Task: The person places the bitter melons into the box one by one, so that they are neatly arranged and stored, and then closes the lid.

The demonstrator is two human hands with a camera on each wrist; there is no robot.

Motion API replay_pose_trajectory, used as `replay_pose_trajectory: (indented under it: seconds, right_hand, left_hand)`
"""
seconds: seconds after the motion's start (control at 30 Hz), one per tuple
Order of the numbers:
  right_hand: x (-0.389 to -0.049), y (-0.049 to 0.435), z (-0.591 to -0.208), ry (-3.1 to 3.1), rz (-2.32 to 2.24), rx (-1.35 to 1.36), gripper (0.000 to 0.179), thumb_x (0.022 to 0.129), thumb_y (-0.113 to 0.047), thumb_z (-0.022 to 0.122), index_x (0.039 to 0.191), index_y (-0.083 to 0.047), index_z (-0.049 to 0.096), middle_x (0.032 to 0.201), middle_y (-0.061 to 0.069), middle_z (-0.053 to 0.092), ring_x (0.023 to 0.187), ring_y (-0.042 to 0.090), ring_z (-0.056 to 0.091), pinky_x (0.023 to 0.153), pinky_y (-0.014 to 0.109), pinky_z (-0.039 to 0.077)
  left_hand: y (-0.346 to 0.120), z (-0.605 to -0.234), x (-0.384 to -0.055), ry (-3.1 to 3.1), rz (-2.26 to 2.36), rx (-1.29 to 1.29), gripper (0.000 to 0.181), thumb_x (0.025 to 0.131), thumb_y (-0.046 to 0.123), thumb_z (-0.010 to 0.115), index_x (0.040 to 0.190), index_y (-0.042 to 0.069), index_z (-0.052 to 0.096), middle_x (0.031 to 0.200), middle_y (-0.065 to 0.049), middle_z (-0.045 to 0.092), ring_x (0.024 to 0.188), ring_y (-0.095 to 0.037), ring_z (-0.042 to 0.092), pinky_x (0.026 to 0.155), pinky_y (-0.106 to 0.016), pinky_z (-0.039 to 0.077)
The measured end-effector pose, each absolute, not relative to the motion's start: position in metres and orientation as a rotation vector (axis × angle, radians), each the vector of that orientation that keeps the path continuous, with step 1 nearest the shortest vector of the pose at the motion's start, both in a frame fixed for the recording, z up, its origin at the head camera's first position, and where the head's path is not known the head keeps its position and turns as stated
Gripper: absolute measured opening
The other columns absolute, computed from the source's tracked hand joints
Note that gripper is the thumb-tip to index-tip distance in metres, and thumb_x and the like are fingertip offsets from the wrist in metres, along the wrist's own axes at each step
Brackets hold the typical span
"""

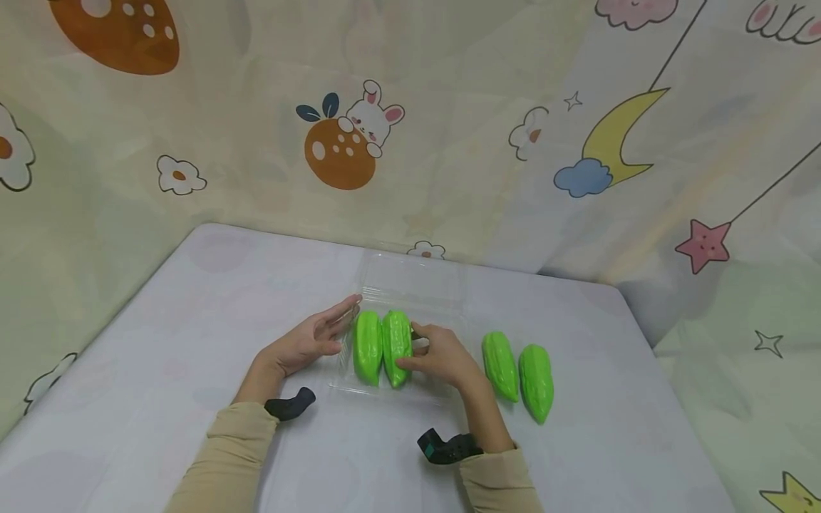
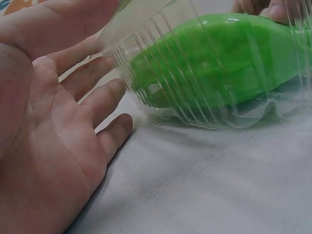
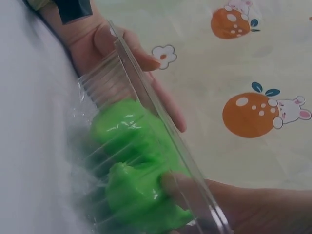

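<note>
Clear plastic clamshell container (image 1: 344, 370), lid (image 1: 413, 278) folded back, is resting on table (image 1: 192, 356); two green ridged gourds (image 1: 368, 348) lying inside. Right hand (image 1: 445, 354) is pinching the right-hand gourd (image 1: 394, 342); left hand (image 1: 308, 343), fingers extended, is seemingly touching container's left wall. Two loose gourds (image 1: 500, 365) are lying rightward.

The left wrist view cuts off the bare left hand (image 2: 56, 124) at its left edge and the clear, ribbed plastic container (image 2: 209, 117) at its right. In the right wrist view the bare right hand (image 3: 253, 207) runs off the right edge, and the container's wall blurs the glossy green, oblong pods (image 3: 127, 124).
</note>
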State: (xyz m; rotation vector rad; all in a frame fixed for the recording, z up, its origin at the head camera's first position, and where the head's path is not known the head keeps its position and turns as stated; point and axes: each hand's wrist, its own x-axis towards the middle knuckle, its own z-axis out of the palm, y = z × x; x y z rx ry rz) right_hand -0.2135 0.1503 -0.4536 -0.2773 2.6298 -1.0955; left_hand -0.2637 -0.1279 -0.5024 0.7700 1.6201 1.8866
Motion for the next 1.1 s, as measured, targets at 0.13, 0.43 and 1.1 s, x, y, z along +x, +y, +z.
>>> replay_pose_trajectory:
  seconds: [0.13, 0.43, 1.1]
  right_hand:
    - [-0.212, 0.147, -0.451, 2.646, -1.058, -0.253, 0.081, 0.076, -0.036, 0.079, 0.140, 0.000, 0.044, 0.134, 0.016, 0.056, 0.104, 0.027, 0.067, 0.086, 0.039, 0.055]
    - [-0.208, 0.140, -0.447, 2.690, -1.032, -0.220, 0.081, 0.076, -0.037, 0.078, 0.138, 0.004, 0.045, 0.124, 0.020, 0.062, 0.099, 0.028, 0.068, 0.082, 0.038, 0.056]
    - [-0.200, 0.134, -0.439, 2.778, -0.936, -0.182, 0.082, 0.077, -0.040, 0.077, 0.137, 0.006, 0.045, 0.126, 0.021, 0.058, 0.101, 0.028, 0.066, 0.080, 0.036, 0.056]
  left_hand:
    - [-0.128, -0.501, -0.263, 1.615, 1.885, 0.786, 0.094, 0.083, 0.016, 0.072, 0.154, 0.015, 0.011, 0.162, 0.000, 0.001, 0.148, -0.027, -0.003, 0.116, -0.047, -0.001]
    - [-0.127, -0.503, -0.265, 1.591, 1.892, 0.793, 0.094, 0.083, 0.014, 0.073, 0.154, 0.015, 0.011, 0.162, 0.000, 0.001, 0.148, -0.026, -0.004, 0.116, -0.044, 0.000]
    - [-0.127, -0.503, -0.264, 1.572, 1.909, 0.796, 0.093, 0.084, 0.015, 0.072, 0.154, 0.014, 0.010, 0.162, -0.002, 0.000, 0.148, -0.028, -0.004, 0.116, -0.049, -0.002]
